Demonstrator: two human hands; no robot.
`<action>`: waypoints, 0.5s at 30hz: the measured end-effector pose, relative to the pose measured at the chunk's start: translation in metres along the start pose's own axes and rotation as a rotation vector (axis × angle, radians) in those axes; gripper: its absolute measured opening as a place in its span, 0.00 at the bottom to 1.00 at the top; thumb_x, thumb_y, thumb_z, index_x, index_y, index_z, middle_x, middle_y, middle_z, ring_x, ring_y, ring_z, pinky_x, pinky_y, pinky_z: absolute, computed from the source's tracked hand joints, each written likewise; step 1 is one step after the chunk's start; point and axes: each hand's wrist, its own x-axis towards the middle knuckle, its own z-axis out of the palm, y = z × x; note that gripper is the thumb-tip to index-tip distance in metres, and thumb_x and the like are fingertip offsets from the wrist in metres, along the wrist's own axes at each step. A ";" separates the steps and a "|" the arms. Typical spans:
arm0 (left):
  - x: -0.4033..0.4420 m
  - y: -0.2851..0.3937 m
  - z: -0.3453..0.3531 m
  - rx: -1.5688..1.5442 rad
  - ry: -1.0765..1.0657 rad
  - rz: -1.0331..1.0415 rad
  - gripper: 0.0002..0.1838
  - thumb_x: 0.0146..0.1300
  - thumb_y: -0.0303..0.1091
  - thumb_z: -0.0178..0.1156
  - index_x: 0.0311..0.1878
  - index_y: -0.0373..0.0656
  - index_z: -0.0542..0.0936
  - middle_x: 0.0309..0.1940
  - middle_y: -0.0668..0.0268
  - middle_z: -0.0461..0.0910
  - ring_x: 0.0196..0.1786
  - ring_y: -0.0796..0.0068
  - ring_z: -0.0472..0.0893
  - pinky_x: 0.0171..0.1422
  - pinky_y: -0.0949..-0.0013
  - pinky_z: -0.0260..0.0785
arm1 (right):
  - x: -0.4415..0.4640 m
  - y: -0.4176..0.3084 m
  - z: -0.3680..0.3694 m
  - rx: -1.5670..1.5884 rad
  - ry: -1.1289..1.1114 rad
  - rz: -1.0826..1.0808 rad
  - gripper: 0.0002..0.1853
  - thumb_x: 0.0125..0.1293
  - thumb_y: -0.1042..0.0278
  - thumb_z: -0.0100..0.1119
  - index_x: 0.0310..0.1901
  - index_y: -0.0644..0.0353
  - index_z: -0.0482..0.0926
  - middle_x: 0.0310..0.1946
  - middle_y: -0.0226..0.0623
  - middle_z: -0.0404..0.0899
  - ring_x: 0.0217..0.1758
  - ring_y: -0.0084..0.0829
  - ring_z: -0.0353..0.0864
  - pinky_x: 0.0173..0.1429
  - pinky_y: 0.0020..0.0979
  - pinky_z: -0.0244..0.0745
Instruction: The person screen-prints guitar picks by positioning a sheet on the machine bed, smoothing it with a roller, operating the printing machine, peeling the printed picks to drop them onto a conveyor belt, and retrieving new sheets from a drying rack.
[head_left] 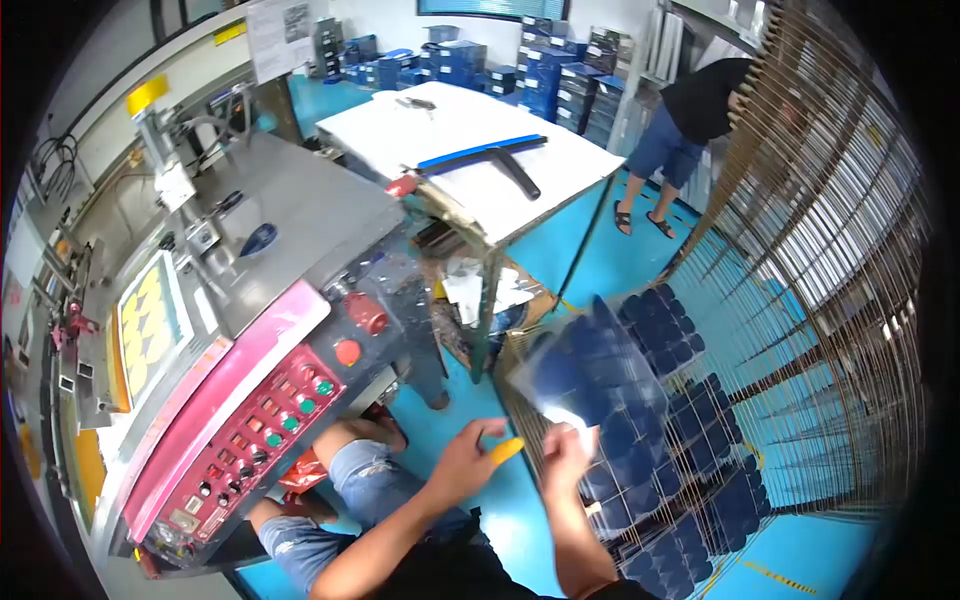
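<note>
My right hand [567,458] is closed at the near edge of a clear plastic sheet [590,365] printed with dark blue rounded shapes. The sheet is tilted, slightly blurred, and extends over a wire rack shelf [690,490]. A white glare or patch hides part of the fingertips. To the left, my left hand [462,465] is apart from the sheet, its fingers spread and holding nothing; one finger wears a yellow cover [507,450]. More dark blue printed sheets [705,420] lie on the rack beyond and below the held sheet.
A printing machine with a red control panel [240,425] stands at my left. Ahead is a white table [450,115] with a blue-edged squeegee [480,152]. Raised wire shelves [830,250] curve up on the right. Another person [690,120] bends behind them; blue boxes [550,80] line the back.
</note>
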 end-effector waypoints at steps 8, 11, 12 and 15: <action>-0.101 0.055 -0.186 -0.427 0.586 -0.150 0.03 0.66 0.27 0.55 0.39 0.39 0.73 0.26 0.66 0.77 0.14 0.82 0.69 0.19 0.79 0.59 | 0.003 0.016 0.079 -0.505 -0.813 0.070 0.20 0.70 0.62 0.48 0.55 0.69 0.71 0.35 0.41 0.81 0.37 0.31 0.81 0.39 0.33 0.75; -0.157 0.051 -0.248 -0.280 0.724 -0.127 0.03 0.67 0.26 0.53 0.40 0.38 0.73 0.26 0.63 0.78 0.14 0.82 0.69 0.19 0.79 0.59 | 0.036 -0.019 0.138 0.210 -1.031 0.853 0.20 0.73 0.63 0.43 0.56 0.71 0.71 0.35 0.41 0.81 0.35 0.30 0.82 0.40 0.31 0.76; -0.175 0.047 -0.262 -0.274 0.739 -0.138 0.03 0.67 0.26 0.52 0.42 0.37 0.73 0.27 0.62 0.78 0.15 0.82 0.69 0.20 0.79 0.60 | 0.039 -0.023 0.151 -0.022 -1.259 0.781 0.18 0.73 0.66 0.43 0.56 0.71 0.71 0.34 0.40 0.80 0.35 0.30 0.82 0.40 0.31 0.77; -0.218 0.040 -0.282 -0.271 0.755 -0.115 0.05 0.67 0.26 0.53 0.45 0.37 0.73 0.29 0.61 0.80 0.16 0.83 0.70 0.22 0.79 0.62 | 0.030 -0.025 0.198 -0.413 -1.762 0.698 0.18 0.70 0.77 0.46 0.60 0.69 0.66 0.35 0.39 0.79 0.36 0.31 0.83 0.39 0.31 0.77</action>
